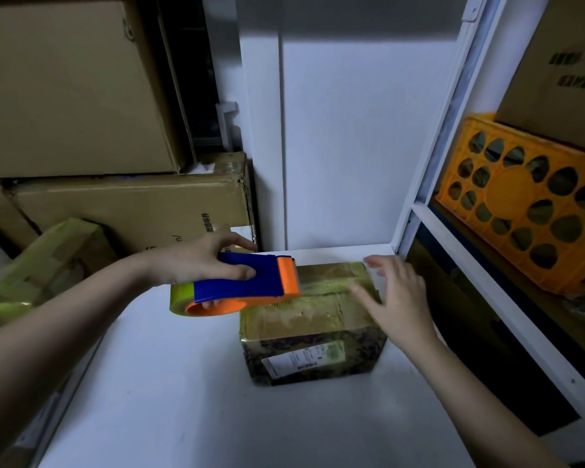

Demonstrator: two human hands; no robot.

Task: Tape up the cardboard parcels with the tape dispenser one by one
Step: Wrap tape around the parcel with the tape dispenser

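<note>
On the white tabletop (169, 383) one small cardboard parcel (313, 324) sits close to the back wall, its top and sides already glossy with yellowish tape and a printed shipping label (304, 361) showing on its near face. The left hand (200, 261) grips the blue and orange tape dispenser (247, 282), fingers curled round its body with the thumb on the upper face, and the orange head end sits at the left part of the parcel's top, where a strip appears to run across the seam; whether the blade has cut it yet cannot be told. The right hand (397, 298) is spread, fingers straight, over the right part of the parcel's top, seemingly smoothing the tape or steadying the box, though contact is hard to confirm because the fingertips are blurred. By the look of it, this parcel is well advanced, with several bands laid and perhaps one last pass under way. Another tape-wrapped parcel (44, 265) lies tilted at the left beside the stacked cardboard cartons (115, 204), which suggests at least one has been finished. No untaped parcels are plainly visible, so how many remain cannot be judged. An orange plastic crate (507, 197) rests on the shelf at the right.
</note>
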